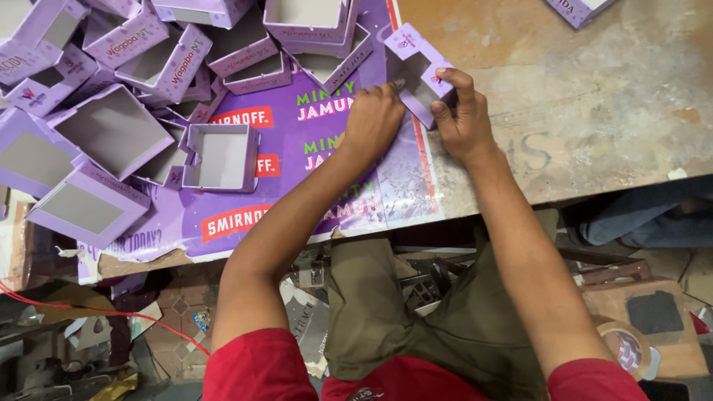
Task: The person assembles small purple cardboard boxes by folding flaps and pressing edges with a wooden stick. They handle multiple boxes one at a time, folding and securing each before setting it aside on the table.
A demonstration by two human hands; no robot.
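A small purple cardboard box (416,70) with a grey inside lies on a purple printed sheet (297,208) on the worktable. My left hand (373,119) presses its near left side, fingers curled against the card. My right hand (460,115) grips the box's right flap between thumb and forefinger. Both forearms reach up from the bottom of the view.
Several finished purple open boxes are heaped at the upper left (111,126), one lying alone (220,156) near my left arm. Bare worn tabletop (594,96) spreads to the right, with another purple box (575,9) at its far edge. Card scraps and clutter cover the floor (148,327).
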